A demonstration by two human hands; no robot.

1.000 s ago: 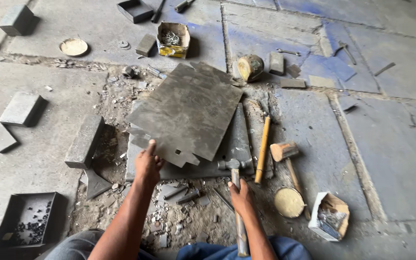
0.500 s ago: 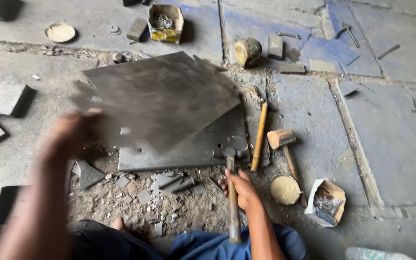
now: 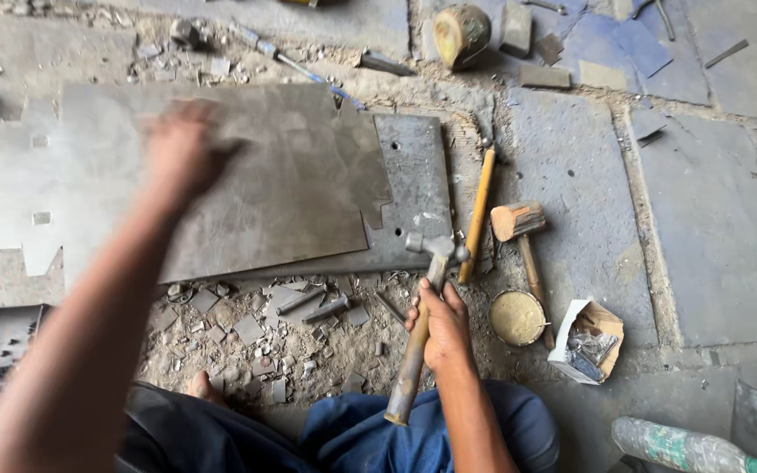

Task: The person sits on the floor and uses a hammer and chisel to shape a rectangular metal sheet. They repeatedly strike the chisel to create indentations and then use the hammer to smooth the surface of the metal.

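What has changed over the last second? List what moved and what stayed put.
The notched grey metal sheet has been swung leftward and now lies flatter, covering less of the thick grey steel plate. The left hand, earlier at its near edge, now rests on top. The right hand still grips the metal hammer. The wooden mallet stayed put.

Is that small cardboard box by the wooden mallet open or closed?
Open: the cardboard box has its flaps spread, showing small metal pieces inside, right of the wooden mallet.

The left hand (image 3: 181, 153), blurred, is lying on the flat metal sheet (image 3: 247, 188), which is resting on a thick steel plate (image 3: 413, 188). The right hand (image 3: 440, 324) is gripping a hammer (image 3: 422, 324), its head sitting at the plate's near edge.
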